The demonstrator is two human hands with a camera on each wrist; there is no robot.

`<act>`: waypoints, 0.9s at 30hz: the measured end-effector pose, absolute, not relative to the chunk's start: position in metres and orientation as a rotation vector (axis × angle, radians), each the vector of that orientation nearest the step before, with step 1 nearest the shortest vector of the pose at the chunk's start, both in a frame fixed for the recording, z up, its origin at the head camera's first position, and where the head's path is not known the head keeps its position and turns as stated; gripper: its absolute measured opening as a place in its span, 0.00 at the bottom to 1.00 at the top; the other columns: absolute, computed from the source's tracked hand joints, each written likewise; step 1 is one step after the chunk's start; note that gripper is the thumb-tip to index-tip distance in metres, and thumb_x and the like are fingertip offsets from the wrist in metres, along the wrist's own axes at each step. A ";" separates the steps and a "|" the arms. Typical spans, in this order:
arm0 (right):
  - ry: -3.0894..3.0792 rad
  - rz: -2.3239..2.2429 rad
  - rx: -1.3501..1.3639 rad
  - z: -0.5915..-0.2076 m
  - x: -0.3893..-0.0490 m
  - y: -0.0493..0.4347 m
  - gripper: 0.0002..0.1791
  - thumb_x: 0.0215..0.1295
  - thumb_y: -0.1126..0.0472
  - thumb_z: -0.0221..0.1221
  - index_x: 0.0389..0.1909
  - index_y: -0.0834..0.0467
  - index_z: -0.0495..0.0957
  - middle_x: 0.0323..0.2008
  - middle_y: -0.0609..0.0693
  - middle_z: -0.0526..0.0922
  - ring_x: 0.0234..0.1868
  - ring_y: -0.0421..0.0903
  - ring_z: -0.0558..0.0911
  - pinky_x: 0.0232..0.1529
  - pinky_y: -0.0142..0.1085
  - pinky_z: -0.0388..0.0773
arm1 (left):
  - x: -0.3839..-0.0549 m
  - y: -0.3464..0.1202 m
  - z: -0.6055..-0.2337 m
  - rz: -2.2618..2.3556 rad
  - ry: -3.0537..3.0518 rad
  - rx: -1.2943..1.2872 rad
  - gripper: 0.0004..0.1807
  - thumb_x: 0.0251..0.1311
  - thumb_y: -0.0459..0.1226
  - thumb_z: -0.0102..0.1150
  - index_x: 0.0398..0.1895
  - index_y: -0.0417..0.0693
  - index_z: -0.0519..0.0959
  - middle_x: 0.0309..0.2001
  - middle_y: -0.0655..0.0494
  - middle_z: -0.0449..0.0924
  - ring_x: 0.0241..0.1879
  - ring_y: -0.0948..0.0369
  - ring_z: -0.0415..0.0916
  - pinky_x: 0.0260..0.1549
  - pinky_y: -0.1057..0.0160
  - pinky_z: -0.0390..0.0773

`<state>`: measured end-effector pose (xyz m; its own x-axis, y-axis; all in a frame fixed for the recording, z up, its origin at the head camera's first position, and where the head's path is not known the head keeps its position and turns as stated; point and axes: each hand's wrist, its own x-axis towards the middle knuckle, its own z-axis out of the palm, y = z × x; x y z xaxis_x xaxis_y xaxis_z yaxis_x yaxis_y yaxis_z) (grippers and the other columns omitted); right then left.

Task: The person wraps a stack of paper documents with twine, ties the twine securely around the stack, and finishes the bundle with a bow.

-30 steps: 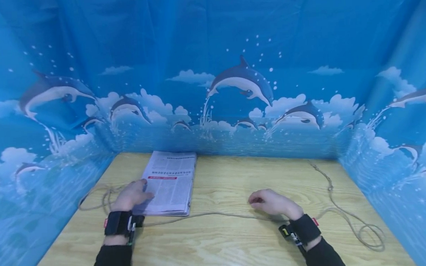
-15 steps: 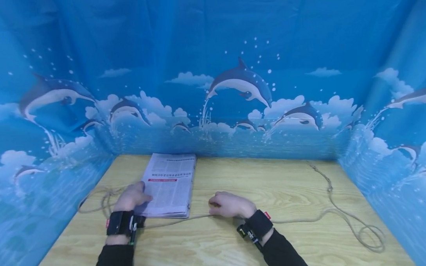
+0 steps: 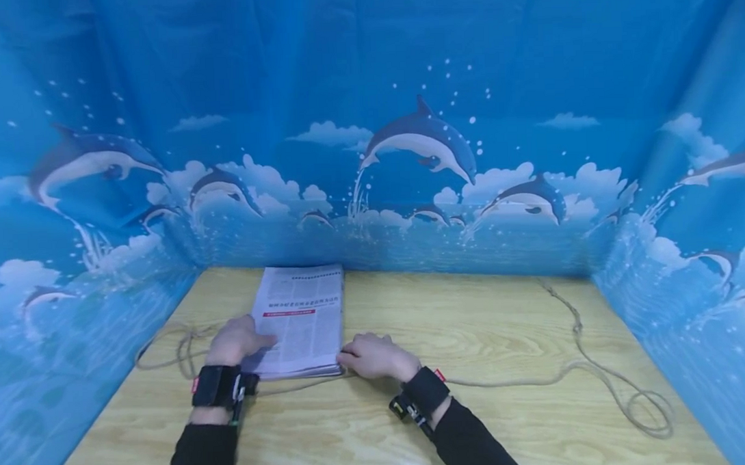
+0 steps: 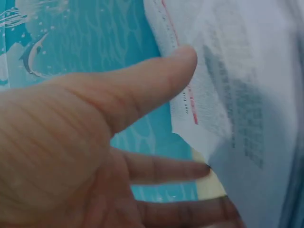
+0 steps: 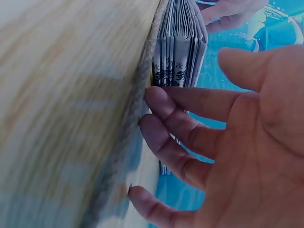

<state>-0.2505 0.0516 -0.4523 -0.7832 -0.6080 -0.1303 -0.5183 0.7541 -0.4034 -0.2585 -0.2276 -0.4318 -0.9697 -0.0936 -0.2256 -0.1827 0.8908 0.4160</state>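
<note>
A stack of folded newspapers (image 3: 302, 331) lies on the left part of the table. My left hand (image 3: 233, 341) is at its left edge, thumb extended over the top page and fingertips at the paper's side. In the left wrist view the fingers are nearly straight beside the newspaper (image 4: 247, 109). My right hand (image 3: 377, 357) is at the stack's near right corner. The right wrist view shows its fingers loosely bent, tips down by the rope (image 5: 126, 128) on the tabletop, thumb apart. Layered folds of the newspaper stack (image 5: 183, 42) rise just beyond.
The rope (image 3: 507, 383) runs across the wooden table (image 3: 478, 434) in front of the stack and under the right wrist. Its knotted right end and a loop lie at the right; more coils (image 3: 182, 345) lie left of the stack. Blue dolphin-print sheeting (image 3: 502, 241) encloses three sides.
My right hand has moved left along the rope, from mid-table to the stack's near right corner. The left hand has stayed at the stack's left edge, shifting only slightly right.
</note>
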 end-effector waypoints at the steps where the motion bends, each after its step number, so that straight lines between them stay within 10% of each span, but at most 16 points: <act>1: 2.703 -0.523 -0.868 -0.452 -0.250 0.051 0.22 0.75 0.45 0.47 0.20 0.47 0.73 0.24 0.40 0.75 0.29 0.38 0.75 0.47 0.54 0.72 | -0.258 -0.227 -0.431 0.655 2.851 -0.230 0.24 0.57 0.50 0.64 0.36 0.35 0.75 0.27 0.49 0.70 0.27 0.54 0.68 0.24 0.59 0.66; 27: 2.623 -0.557 -0.900 -0.452 -0.251 0.050 0.15 0.73 0.46 0.50 0.33 0.48 0.80 0.21 0.41 0.72 0.25 0.39 0.72 0.41 0.39 0.69 | -0.263 -0.228 -0.440 0.666 2.788 -0.259 0.26 0.65 0.52 0.54 0.34 0.33 0.75 0.26 0.48 0.68 0.27 0.53 0.69 0.25 0.60 0.67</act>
